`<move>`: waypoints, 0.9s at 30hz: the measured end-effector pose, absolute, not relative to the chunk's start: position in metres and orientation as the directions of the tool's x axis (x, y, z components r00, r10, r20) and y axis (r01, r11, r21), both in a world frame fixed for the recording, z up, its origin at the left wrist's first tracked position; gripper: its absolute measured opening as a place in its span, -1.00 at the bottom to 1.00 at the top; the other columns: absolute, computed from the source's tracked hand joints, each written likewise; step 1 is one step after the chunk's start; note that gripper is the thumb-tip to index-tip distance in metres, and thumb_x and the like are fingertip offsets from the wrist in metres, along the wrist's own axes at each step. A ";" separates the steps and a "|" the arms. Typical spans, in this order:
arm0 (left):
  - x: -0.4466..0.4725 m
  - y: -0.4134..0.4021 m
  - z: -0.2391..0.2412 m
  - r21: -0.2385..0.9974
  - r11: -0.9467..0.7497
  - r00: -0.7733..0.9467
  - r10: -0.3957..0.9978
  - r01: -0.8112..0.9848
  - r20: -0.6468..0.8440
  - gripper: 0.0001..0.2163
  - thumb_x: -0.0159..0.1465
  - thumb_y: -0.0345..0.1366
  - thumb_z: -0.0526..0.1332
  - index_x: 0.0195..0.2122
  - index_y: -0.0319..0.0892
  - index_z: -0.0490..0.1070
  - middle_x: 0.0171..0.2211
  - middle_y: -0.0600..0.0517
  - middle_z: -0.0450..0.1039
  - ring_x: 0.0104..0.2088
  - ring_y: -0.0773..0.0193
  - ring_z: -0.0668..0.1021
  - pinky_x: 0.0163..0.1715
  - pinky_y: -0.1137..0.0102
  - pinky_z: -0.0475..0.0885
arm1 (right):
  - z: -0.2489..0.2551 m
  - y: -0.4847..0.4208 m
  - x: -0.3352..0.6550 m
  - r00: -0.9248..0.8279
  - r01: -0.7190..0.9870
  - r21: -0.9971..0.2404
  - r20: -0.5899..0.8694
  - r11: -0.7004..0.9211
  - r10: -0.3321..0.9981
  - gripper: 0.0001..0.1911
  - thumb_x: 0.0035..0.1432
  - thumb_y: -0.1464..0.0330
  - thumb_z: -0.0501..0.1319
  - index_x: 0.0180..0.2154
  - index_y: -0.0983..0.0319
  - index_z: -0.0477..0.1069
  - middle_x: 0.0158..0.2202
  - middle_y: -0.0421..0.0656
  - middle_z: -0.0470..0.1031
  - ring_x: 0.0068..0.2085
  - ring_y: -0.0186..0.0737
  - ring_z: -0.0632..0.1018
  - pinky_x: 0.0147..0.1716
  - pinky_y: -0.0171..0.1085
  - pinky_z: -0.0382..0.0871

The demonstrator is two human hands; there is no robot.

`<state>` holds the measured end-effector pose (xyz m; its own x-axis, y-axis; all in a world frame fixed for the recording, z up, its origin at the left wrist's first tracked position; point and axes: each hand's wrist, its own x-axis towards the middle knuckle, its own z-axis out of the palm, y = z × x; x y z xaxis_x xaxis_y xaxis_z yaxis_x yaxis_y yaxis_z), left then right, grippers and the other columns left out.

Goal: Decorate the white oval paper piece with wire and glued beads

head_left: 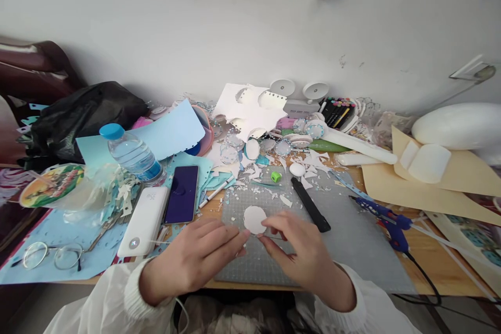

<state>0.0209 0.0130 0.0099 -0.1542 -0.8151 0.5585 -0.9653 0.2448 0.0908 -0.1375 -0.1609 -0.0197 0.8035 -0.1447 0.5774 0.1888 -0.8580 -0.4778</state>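
A small white paper disc with an unevenly cut edge is between my hands, over the grey cutting mat. My right hand pinches its right edge between thumb and fingers. At the lower left edge, the fingertips of my left hand close on the disc; the left thumb is mostly hidden. Beyond the hands, a black box cutter lies on the mat. A green pencil sharpener and a white oval piece sit near white paper scraps.
Left are a phone, white power bank, water bottle and glasses. A blue glue gun with a black cord lies right. Cut white sheets and beaded rounds pile up against the wall.
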 end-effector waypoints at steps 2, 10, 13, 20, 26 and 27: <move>0.023 0.012 0.012 0.051 0.289 -0.214 -0.806 -0.956 0.553 -0.70 0.44 -0.43 -0.02 0.13 -0.29 0.33 -0.29 -0.07 0.60 -0.38 0.26 0.59 -0.34 0.37 0.53 | -0.015 -0.163 -0.138 0.888 0.182 -0.629 0.435 -0.756 -0.148 -0.87 0.28 0.41 0.17 -0.12 0.23 0.38 -0.34 -0.15 0.48 -0.35 -0.30 0.47 -0.41 -0.35 0.36; 0.030 0.015 0.011 -0.015 0.395 -0.341 -0.772 -0.918 0.536 -0.65 0.43 -0.47 -0.10 0.10 -0.33 0.38 -0.24 -0.14 0.62 -0.23 0.20 0.60 -0.23 0.31 0.55 | -0.005 -0.177 -0.144 1.000 -0.016 -0.926 -0.010 -0.378 -0.019 -0.71 0.38 0.16 0.03 -0.25 0.20 0.36 -0.31 -0.16 0.42 -0.32 -0.30 0.41 -0.37 -0.34 0.35; 0.029 0.016 0.007 -0.027 0.389 -0.337 -0.759 -0.921 0.558 -0.68 0.43 -0.47 -0.06 0.06 -0.35 0.41 -0.22 -0.14 0.61 -0.18 0.19 0.59 -0.21 0.30 0.52 | -0.010 -0.180 -0.144 0.997 -0.072 -0.964 -0.074 -0.257 -0.002 -0.67 0.34 0.07 0.06 -0.25 0.20 0.33 -0.31 -0.18 0.40 -0.31 -0.30 0.40 -0.32 -0.31 0.35; 0.027 0.012 0.014 -0.067 0.337 -0.316 -0.771 -0.939 0.554 -0.66 0.47 -0.46 -0.12 -0.04 -0.28 0.46 -0.25 -0.06 0.63 -0.20 0.24 0.59 -0.17 0.30 0.47 | -0.008 -0.178 -0.140 0.987 -0.144 -0.920 -0.104 -0.365 -0.126 -0.83 0.28 0.24 0.19 -0.30 0.20 0.31 -0.36 -0.21 0.43 -0.35 -0.30 0.42 -0.36 -0.32 0.33; 0.027 0.011 0.010 -0.016 0.306 -0.263 -0.787 -0.952 0.558 -0.80 0.43 -0.45 0.03 -0.06 -0.31 0.43 -0.30 -0.07 0.60 -0.31 0.24 0.56 -0.30 0.32 0.45 | -0.012 -0.168 -0.138 0.963 -0.017 -0.810 0.145 -0.586 -0.229 -0.91 0.27 0.41 0.18 -0.32 0.19 0.28 -0.42 -0.24 0.43 -0.40 -0.33 0.45 -0.43 -0.36 0.34; 0.026 0.011 0.008 0.005 0.293 -0.240 -0.790 -0.956 0.564 -0.80 0.42 -0.46 0.03 -0.07 -0.31 0.43 -0.31 -0.06 0.59 -0.34 0.24 0.55 -0.33 0.33 0.44 | -0.013 -0.167 -0.138 0.949 0.029 -0.769 0.222 -0.638 -0.224 -0.91 0.28 0.43 0.16 -0.30 0.20 0.28 -0.41 -0.23 0.44 -0.39 -0.33 0.46 -0.42 -0.36 0.35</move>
<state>0.0265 0.0108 0.0082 -0.2396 -0.7904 0.5638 -0.9560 0.2933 0.0048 -0.1377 -0.1672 -0.0135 0.9490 -0.2240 0.2219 0.0293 -0.6382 -0.7693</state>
